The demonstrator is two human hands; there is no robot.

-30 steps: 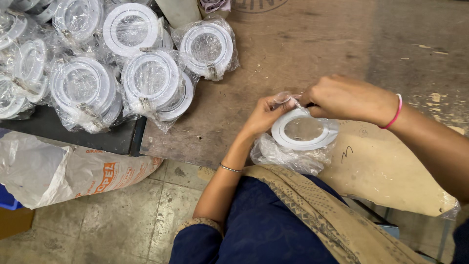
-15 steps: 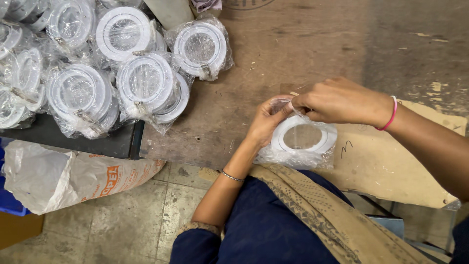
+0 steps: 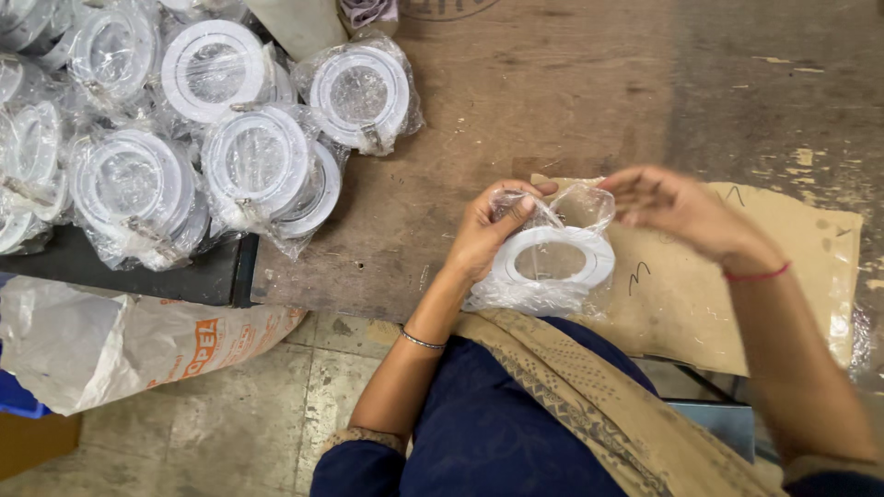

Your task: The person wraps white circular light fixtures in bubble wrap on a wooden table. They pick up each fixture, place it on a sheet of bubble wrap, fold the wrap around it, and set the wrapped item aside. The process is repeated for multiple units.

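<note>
While pinched at the neck by left hand (image 3: 483, 235) fingers, bagged white ring (image 3: 552, 260) could slip off tabletop (image 3: 516, 101) edge; right hand (image 3: 677, 207) released, blurred.

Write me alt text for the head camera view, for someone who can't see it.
Seen from above, a person's left hand pinches the top of a clear plastic bag holding a white ring, while the right hand, blurred, hangs open just beside it. A pile of similar bagged white rings lies at the upper left of the worn wooden table.
</note>
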